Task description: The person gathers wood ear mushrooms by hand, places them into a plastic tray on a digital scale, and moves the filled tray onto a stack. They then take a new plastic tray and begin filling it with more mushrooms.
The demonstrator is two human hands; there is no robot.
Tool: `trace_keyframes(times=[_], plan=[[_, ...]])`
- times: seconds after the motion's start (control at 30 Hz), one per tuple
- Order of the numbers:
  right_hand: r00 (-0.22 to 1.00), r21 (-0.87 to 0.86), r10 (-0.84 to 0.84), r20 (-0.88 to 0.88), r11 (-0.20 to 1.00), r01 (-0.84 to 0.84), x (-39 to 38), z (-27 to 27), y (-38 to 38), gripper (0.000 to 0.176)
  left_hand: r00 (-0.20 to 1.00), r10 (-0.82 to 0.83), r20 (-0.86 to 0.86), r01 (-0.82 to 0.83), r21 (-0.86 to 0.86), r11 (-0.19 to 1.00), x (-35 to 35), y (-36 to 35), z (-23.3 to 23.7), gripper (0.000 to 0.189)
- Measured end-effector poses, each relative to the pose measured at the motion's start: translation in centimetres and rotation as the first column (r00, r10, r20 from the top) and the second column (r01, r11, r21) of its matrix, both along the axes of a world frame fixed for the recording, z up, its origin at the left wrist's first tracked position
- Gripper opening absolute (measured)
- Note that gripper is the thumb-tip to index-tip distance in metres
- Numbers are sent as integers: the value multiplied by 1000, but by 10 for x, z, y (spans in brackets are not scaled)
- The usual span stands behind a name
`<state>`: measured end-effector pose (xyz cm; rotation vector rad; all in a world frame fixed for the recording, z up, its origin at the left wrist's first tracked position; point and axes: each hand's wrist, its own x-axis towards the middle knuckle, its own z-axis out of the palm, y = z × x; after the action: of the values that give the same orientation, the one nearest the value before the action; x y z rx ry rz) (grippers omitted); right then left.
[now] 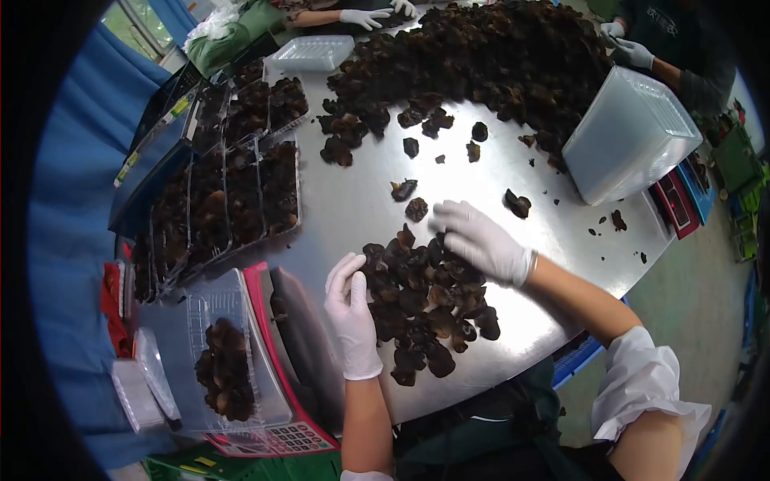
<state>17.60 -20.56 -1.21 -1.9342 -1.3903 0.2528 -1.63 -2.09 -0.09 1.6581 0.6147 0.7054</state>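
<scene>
Both of my hands wear white gloves. My left hand point(351, 321) is at the left edge of a small pile of dark brown, ear-shaped pieces point(425, 301) on the metal table point(345, 204); its fingers curl loosely, with nothing seen between them. Over the pile's upper right edge lies my right hand point(481, 243), palm down, fingers stretched out and slightly blurred. Just beyond its fingertips sits a single brown piece point(416, 210). Left of my left hand, a clear tray with dark pieces point(226, 369) rests on a pink-edged scale point(301, 429).
A large dark heap point(481, 60) covers the table's far side. Filled clear trays point(228, 196) stand at the left, stacked empty trays point(630, 136) at the right, another empty tray point(313, 53) at the back. Co-workers' gloved hands point(365, 18) show at the back and at upper right point(632, 52).
</scene>
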Motion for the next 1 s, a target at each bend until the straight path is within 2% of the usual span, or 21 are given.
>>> trace_keyframes(times=[0.07, 0.13, 0.2, 0.27, 0.3, 0.33, 0.37, 0.43, 0.5, 0.53, 0.6, 0.63, 0.67, 0.7, 0.73, 0.8, 0.87, 0.93, 1.0], plan=[[988, 0, 65, -142, 998, -66, -37, 13, -5, 52, 1000, 5, 2, -5, -11, 1000, 1, 0, 3, 22], [986, -20, 150, -69, 988, -151, -56, 15, -10, 53, 1000, -3, 0, 3, -19, 1000, 0, -3, 3, 22], [977, 15, 202, -69, 979, -202, -52, 17, -12, 49, 1000, -3, 13, 3, -50, 999, 3, -3, 3, 21], [931, 82, 156, -329, 987, -136, -33, 39, -9, 44, 1000, -9, 19, 10, -33, 999, 3, -2, 1, 21], [930, 32, 8, -368, 999, 5, -19, 41, -2, 42, 1000, -11, 20, 12, -20, 1000, 2, -1, 0, 21], [925, 152, -14, -380, 985, 77, -5, 42, 10, 37, 1000, -12, 20, 13, -20, 1000, 1, -2, 1, 21], [981, 179, -54, -189, 980, 88, 10, 42, 23, 35, 1000, -5, 4, 5, -21, 1000, 1, -3, 1, 21], [997, 258, -76, 13, 963, 70, 29, 24, 59, 37, 1000, -8, -7, 7, -10, 1000, 3, -2, 2, 21], [974, 171, -55, 218, 985, 17, 41, -4, 87, 39, 1000, -3, -19, 4, 37, 999, 2, 0, -3, 21], [956, 116, -25, 291, 993, -10, 42, -3, 93, 38, 1000, -25, -18, 26, 42, 999, 2, 1, -2, 21], [958, -62, 30, 284, 998, -13, 39, 1, 86, 28, 999, 4, -39, -3, 45, 999, 0, 1, -2, 22], [933, -17, -10, 359, 1000, 17, 37, 2, 78, 18, 1000, 10, -29, -8, 56, 998, -1, 2, -6, 22], [933, -24, -20, 360, 999, 30, 38, 7, 66, 18, 1000, -3, -27, 5, 49, 999, 0, 3, -6, 22], [918, -208, -81, 389, 963, 173, 40, 17, 50, 16, 1000, -4, -28, 5, 56, 998, 0, 4, -5, 22], [895, -377, -129, 427, 874, 306, 41, 26, 32, 15, 1000, 1, -30, 1, 63, 998, -1, 2, -5, 22], [824, -431, -240, 514, 758, 489, 40, 44, -16, 17, 1000, 7, -21, -6, 53, 999, 1, -1, -1, 22], [738, -165, -416, 532, 803, 572, 50, 6, -72, 17, 1000, 6, -26, -6, 5, 1000, 2, -6, 5, 22], [680, -88, -506, 530, 765, 638, 28, 12, -119, 19, 999, 0, -32, 1, 27, 1000, 2, -3, 2, 22], [611, -143, -600, 517, 643, 752, 5, 12, -167, 19, 999, -2, -42, 4, 43, 999, 0, 1, -3, 22]])
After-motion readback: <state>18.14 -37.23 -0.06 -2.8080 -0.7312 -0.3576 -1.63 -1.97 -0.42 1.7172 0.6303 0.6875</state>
